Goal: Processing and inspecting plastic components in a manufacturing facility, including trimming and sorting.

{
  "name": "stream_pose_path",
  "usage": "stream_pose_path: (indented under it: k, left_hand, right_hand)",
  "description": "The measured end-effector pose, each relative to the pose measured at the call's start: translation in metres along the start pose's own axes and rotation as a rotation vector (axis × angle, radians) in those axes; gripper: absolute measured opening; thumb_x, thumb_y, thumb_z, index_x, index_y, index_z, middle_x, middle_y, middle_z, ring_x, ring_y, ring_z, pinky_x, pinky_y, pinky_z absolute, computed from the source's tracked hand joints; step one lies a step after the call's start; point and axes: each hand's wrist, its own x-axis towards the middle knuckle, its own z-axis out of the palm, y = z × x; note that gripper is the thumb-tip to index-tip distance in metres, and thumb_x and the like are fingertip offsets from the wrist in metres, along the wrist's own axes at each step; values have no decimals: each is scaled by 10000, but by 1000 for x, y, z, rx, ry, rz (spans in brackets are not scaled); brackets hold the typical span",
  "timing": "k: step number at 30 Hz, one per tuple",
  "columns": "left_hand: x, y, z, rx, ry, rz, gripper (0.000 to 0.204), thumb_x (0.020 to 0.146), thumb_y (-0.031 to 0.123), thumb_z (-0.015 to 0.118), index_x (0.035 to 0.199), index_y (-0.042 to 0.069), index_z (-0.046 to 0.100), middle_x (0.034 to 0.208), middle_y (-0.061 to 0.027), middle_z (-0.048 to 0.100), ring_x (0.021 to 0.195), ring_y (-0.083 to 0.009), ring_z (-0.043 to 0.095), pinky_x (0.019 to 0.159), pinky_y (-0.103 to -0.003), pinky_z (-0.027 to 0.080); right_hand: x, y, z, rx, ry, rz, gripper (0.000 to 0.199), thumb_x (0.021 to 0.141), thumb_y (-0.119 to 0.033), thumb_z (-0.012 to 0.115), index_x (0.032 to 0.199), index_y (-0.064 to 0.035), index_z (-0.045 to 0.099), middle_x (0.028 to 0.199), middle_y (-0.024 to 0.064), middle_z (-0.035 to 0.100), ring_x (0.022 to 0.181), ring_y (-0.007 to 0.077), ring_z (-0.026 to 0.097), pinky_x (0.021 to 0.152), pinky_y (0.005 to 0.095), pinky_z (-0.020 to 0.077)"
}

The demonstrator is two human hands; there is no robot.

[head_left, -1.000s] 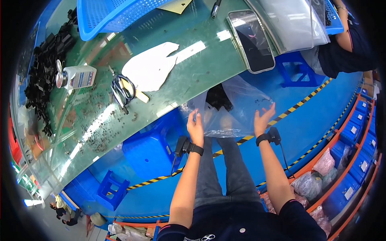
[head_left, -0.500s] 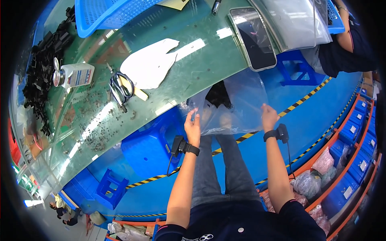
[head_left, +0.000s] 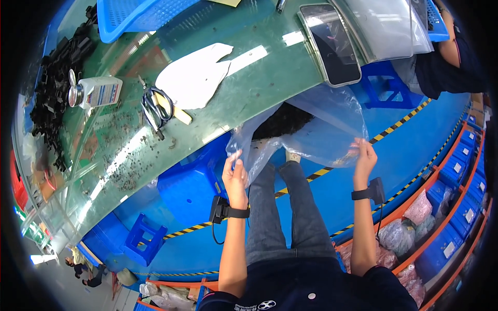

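A large clear plastic bag (head_left: 334,116) is spread between my hands, its near edge sagging in the middle. My left hand (head_left: 236,181) pinches the bag's left edge, just off the table's front edge. My right hand (head_left: 364,158) grips its right edge, fingers closed on the film. Through the wide mouth a dark mass (head_left: 284,122) shows deep in the bag; I cannot make out what its pieces are. The bag's far part reaches up close to the table edge, below a phone (head_left: 334,52).
The green table (head_left: 244,78) holds a white sheet (head_left: 194,78), a coiled cable (head_left: 157,109), a bottle (head_left: 101,93), black parts (head_left: 54,98) and a blue basket (head_left: 140,18). Blue stools (head_left: 189,181) stand below. Racks with bins (head_left: 436,249) line the right. Another person (head_left: 451,67) is at far right.
My hands have moved apart, the left one leftward and the right one rightward. The bag's mouth has spread wider, and more of the dark mass shows.
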Motion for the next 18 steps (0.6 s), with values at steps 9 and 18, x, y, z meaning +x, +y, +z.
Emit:
stream_pose_path:
  k: [9,18]
  left_hand:
    - [-24,43,57,-54,-180,108,285,873,165,531,1137,59,506,531,83,279,430,-5,226,395,-185,165]
    - [-8,27,41,-13,-159,163,261,870,123,511,1125,69,532,539,91,325,424,0,241,388,-188,176]
  right_hand:
    - [-11,-75,-15,-1,-133,-114,288,904,-201,477,903,47,623,742,74,604,571,100,533,544,208,412]
    - [1,-53,-26,103,-55,-22,280,900,-177,474,935,64,612,754,101,618,572,125,561,531,221,440]
